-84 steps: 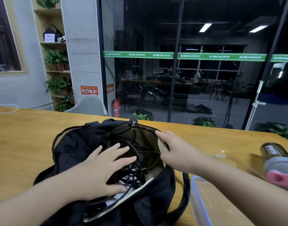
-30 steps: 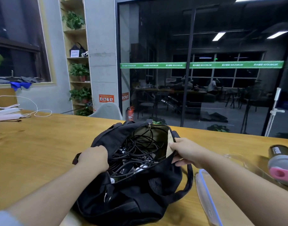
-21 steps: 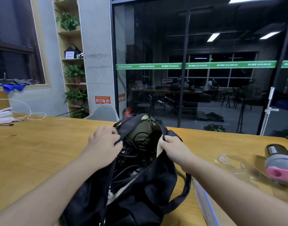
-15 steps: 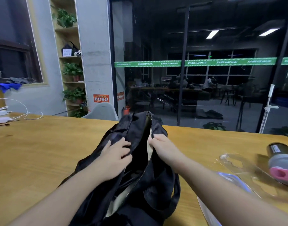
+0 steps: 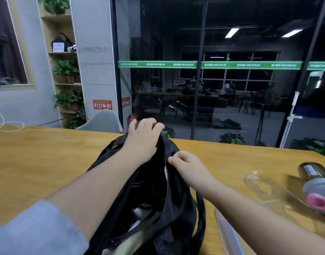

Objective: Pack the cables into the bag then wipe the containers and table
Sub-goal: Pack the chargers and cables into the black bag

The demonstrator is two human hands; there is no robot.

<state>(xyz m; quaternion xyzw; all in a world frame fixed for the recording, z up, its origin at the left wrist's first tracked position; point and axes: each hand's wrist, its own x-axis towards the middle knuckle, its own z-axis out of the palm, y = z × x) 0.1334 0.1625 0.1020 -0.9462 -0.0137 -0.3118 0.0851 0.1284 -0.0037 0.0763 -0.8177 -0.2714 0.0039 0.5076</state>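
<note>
The black soft fabric bag (image 5: 169, 199) lies on the yellow wooden tabletop (image 5: 38, 162) with its zip seam running straight away from the person, and both grips sit on that line. The left hand (image 5: 142, 139) is the farther grip, its fingers curled over the bag's far top end, right where the zip begins. The right hand (image 5: 187, 166) is nearer and just to the right of the seam, pinching the edge of the fabric. Below both grips the mouth gapes, with dark cables (image 5: 139, 183) inside (the packing looks done, so closing the zip towards the body seems next). Right of the right grip lie a clear plastic container lid (image 5: 259, 186) and a dark bottle with a pink cap (image 5: 316, 188). Glass office walls stand beyond.
</note>
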